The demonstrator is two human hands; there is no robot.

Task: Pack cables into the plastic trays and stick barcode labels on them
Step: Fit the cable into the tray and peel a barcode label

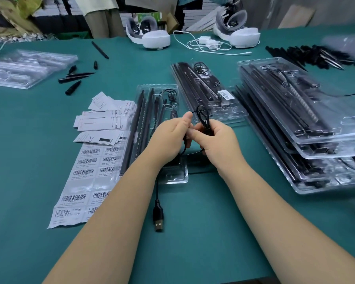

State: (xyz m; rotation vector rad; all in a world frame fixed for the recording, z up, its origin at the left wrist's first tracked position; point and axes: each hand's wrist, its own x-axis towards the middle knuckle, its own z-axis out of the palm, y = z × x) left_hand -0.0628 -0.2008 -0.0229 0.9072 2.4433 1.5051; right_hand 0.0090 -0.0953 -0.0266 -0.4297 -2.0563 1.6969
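Above green felt, left hand and right hand pinch a looped black cable.

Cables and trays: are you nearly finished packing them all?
Not quite. Done: the labelled tray and the stack of filled trays. In hand: both hands coil a black cable over the open tray. Left: its barcode label from the sheet, plus empty trays.

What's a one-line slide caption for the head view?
Both hands coil a black USB cable above an open plastic tray, barcode label sheet alongside.
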